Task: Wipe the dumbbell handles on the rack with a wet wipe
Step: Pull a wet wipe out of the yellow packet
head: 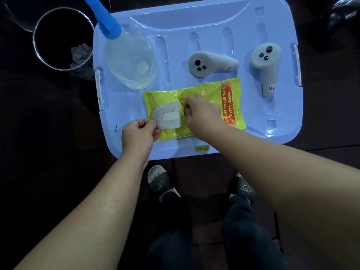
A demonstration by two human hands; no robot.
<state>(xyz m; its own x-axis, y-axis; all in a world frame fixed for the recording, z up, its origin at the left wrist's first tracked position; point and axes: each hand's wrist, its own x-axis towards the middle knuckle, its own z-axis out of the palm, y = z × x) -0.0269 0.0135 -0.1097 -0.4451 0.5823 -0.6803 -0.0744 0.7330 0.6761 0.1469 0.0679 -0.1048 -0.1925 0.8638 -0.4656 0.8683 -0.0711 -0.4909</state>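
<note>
Dim surroundings, glare on lid (282,114) — wide-angle bowing

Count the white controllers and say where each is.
2. One controller lies beyond the yellow wipe pack; the other controller lies near the right edge of the blue lid. None hidden.

floor (48,152) dark, dim | pale blue plastic lid (272,117) | metal bin (34,43) upper left

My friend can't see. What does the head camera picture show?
A person opens a yellow wet-wipe pack on a blue tray: the left hand pinches its peeled white flap, the right hand pinches at the opening. Two white controllers and a clear scoop lie behind.
</note>
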